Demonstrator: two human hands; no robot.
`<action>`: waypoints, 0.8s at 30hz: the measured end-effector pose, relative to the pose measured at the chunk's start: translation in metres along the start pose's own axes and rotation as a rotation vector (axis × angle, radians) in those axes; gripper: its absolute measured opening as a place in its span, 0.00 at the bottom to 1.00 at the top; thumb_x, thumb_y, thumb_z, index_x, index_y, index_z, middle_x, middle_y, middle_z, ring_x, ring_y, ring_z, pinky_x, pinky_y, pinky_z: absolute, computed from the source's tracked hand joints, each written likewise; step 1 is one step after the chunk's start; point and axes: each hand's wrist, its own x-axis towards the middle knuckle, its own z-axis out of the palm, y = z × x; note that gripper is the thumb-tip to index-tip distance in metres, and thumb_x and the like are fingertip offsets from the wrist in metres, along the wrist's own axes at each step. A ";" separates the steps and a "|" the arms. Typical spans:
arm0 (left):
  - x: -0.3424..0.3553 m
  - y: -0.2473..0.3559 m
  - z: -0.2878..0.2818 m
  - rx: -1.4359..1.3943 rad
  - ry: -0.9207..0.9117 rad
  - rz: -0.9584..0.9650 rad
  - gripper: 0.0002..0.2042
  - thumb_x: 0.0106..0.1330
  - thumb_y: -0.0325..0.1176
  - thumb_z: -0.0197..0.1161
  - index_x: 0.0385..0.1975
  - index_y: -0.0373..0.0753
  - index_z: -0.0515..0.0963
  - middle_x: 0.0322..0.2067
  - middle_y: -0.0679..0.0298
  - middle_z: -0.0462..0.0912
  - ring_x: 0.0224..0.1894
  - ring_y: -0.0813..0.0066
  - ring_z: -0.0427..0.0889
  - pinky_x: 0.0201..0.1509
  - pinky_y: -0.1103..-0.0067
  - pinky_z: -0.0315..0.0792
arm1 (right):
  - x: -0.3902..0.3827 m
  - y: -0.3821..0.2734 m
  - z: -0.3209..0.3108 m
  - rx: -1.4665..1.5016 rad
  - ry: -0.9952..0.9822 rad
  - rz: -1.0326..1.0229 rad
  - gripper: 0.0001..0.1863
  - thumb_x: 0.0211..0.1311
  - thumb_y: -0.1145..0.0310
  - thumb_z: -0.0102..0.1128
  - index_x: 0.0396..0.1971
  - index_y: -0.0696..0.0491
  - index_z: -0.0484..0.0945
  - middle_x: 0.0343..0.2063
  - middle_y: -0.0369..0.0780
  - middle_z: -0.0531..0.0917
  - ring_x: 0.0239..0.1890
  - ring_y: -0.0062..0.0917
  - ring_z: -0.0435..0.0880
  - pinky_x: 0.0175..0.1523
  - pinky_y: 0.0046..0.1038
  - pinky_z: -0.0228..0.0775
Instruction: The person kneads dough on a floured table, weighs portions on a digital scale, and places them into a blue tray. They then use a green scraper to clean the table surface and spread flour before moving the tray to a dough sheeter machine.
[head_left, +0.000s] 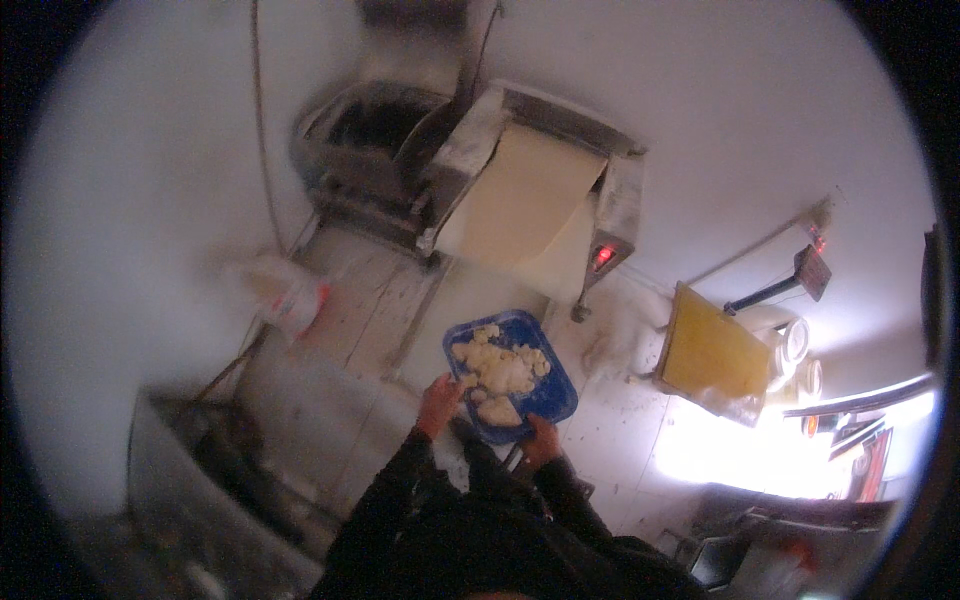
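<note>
Between my two hands is a blue plastic tray (564,393), held level in front of my body. Crumbly pale dough pieces (498,368) lie heaped in it, with a larger flat piece at the near side. My left hand (438,405) grips the tray's near left edge, and my right hand (541,441) grips its near right edge. The fingers of both are partly hidden by the tray. Beyond it stands a dough sheeting machine (622,200) with a broad pale dough sheet (530,190) lying on its sloping top.
A dark-mouthed mixer bowl (385,125) stands left of the machine. To the right are a yellow board (715,350) and a scale display on a post (812,272). A plastic bag (292,300) is at the left wall, above a long grey container (165,490). Bright light enters at right.
</note>
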 end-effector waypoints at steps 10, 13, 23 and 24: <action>0.311 0.071 0.164 -0.751 -0.169 -0.034 0.27 0.62 0.51 0.54 0.57 0.42 0.62 0.49 0.62 0.73 0.47 0.70 0.74 0.50 0.75 0.66 | 0.132 0.133 -0.168 0.117 0.214 -0.005 0.22 0.48 0.69 0.61 0.46 0.58 0.72 0.37 0.44 0.80 0.38 0.36 0.80 0.44 0.35 0.71; 0.373 0.068 0.209 -0.638 -0.331 0.041 0.29 0.62 0.50 0.55 0.60 0.43 0.59 0.55 0.63 0.68 0.54 0.67 0.69 0.54 0.70 0.63 | 0.135 0.141 -0.189 0.315 0.344 -0.018 0.19 0.53 0.69 0.58 0.44 0.60 0.72 0.37 0.43 0.80 0.35 0.33 0.81 0.40 0.32 0.74; 0.518 0.100 0.227 -0.232 -0.197 0.086 0.35 0.61 0.46 0.56 0.64 0.41 0.50 0.62 0.63 0.58 0.63 0.66 0.57 0.62 0.72 0.54 | 0.157 0.100 -0.236 0.920 0.171 0.310 0.17 0.55 0.67 0.55 0.43 0.58 0.73 0.44 0.44 0.77 0.44 0.33 0.77 0.50 0.33 0.71; 0.526 0.083 0.202 0.060 -0.157 0.253 0.29 0.60 0.45 0.57 0.58 0.40 0.57 0.56 0.62 0.64 0.58 0.67 0.62 0.58 0.72 0.58 | 0.163 0.049 -0.238 1.144 0.180 0.409 0.15 0.58 0.68 0.51 0.44 0.60 0.71 0.43 0.43 0.77 0.44 0.31 0.76 0.50 0.33 0.69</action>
